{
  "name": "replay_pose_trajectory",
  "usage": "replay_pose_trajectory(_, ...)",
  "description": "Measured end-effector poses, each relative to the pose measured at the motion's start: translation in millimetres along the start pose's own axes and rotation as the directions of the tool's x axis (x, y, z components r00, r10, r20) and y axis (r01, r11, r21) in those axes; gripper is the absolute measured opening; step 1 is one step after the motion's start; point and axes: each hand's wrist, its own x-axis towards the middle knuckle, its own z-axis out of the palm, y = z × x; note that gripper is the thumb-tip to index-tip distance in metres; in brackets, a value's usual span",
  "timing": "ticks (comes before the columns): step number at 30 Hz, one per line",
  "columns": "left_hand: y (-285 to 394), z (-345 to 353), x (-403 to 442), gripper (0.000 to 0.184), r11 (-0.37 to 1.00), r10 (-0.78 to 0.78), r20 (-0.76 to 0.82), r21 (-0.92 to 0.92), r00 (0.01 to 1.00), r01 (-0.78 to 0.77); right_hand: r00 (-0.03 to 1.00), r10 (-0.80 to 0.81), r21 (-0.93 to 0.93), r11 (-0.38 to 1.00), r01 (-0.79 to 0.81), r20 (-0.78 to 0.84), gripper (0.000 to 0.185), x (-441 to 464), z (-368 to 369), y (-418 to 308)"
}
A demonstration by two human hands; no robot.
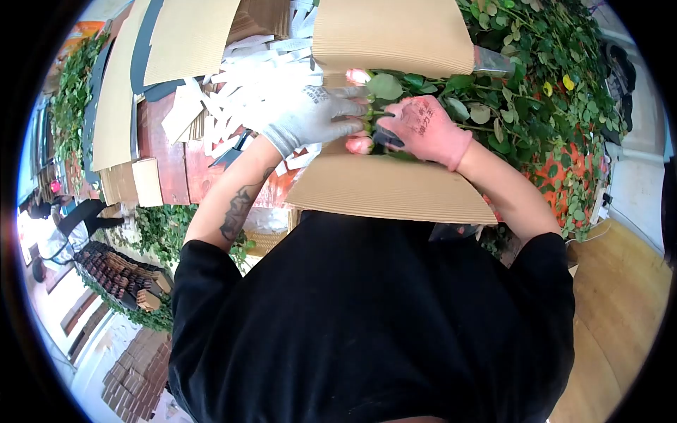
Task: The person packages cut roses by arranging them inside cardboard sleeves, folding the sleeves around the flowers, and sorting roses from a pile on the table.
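Note:
My left hand [317, 116], in a pale grey glove, lies with its fingers stretched out over the rose heads. One pink rose [358, 76] shows above its fingers and another pink rose [360, 145] below them; any heads between are covered. My right hand [427, 130], in a pink glove with dark fingertips, is curled round a rose stem just behind the heads. Leafy stems [486, 88] run off to the right. The roses lie on corrugated cardboard, with an upper flap [391, 35] and a lower flap [391, 187] on either side.
White paper strips [243, 77] are heaped left of the roses on a reddish table [162, 158]. More cardboard sheets [190, 42] stand at upper left. A mass of rose foliage [550, 70] fills the upper right. Another person [60, 236] is at far left, near stacked dark pieces [120, 271].

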Motion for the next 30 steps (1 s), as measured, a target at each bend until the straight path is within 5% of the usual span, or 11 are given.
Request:
replay_pose_trajectory(6,4.6,9.5,2.0,0.027,0.999,-0.030,-0.045,0.031,0.999,0.031,0.978,-0.135,0.083,0.989,0.123,0.159,0.016,11.3,10.4,2.8)
replay_pose_trajectory(10,4.2,14.0,-2.1,0.024,0.999,-0.024,-0.026,0.040,0.999,0.025,0.934,0.069,0.145,0.981,-0.127,0.349,0.034,24.9,-8.9,-13.2)
replay_pose_trajectory(12,-24.4,29.3,-6.4,0.023,0.944,0.255,-0.091,0.238,0.963,-0.228,0.943,-0.060,-0.094,0.991,0.096,0.328,0.029,17.7,-15.9,-11.0)
replay_pose_trajectory(14,-5.0,14.0,-4.1,0.026,0.999,0.001,-0.034,0.044,0.999,0.000,0.978,-0.161,-0.060,0.986,0.154,-0.134,0.028,0.2,-37.8,-6.8)
replay_pose_trajectory(18,-13.3,20.1,-11.1,0.028,0.982,0.119,-0.086,0.159,0.989,-0.105,0.743,0.436,0.275,0.900,-0.339,-0.508,0.035,28.9,-103.5,43.8)
replay_pose_trajectory(20,-4.8,12.2,-12.5,0.027,0.993,0.083,-0.208,0.095,0.975,-0.064,0.676,0.503,0.023,0.811,-0.585,-0.539,0.050,47.4,-94.7,104.3)
replay_pose_trajectory(21,-9.6,11.5,-14.3,0.024,0.991,0.132,-0.330,0.011,0.935,-0.136,0.664,0.667,0.336,0.744,-0.577,-0.338,0.054,50.1,-75.1,159.3)
replay_pose_trajectory(22,-3.9,-0.8,-21.3,0.024,0.990,0.138,-0.331,0.017,0.934,-0.141,0.658,0.747,0.605,0.567,-0.560,-0.091,0.059,48.8,-60.1,194.8)
replay_pose_trajectory(23,6.6,-23.5,-30.9,0.018,0.992,0.096,-0.392,-0.035,0.915,-0.119,0.671,0.737,0.967,0.100,-0.235,0.087,0.064,40.7,-64.5,176.4)
replay_pose_trajectory(27,16.8,-60.7,-63.1,0.024,0.918,-0.348,-0.565,-0.366,0.748,0.150,0.685,0.699,0.964,0.021,0.265,-0.204,0.044,27.8,-116.0,139.4)
replay_pose_trajectory(30,33.3,-77.8,-51.4,0.053,0.965,-0.138,-0.793,-0.242,0.593,-0.099,0.763,0.560,0.943,0.130,0.305,-0.324,0.044,-26.3,-136.8,143.7)
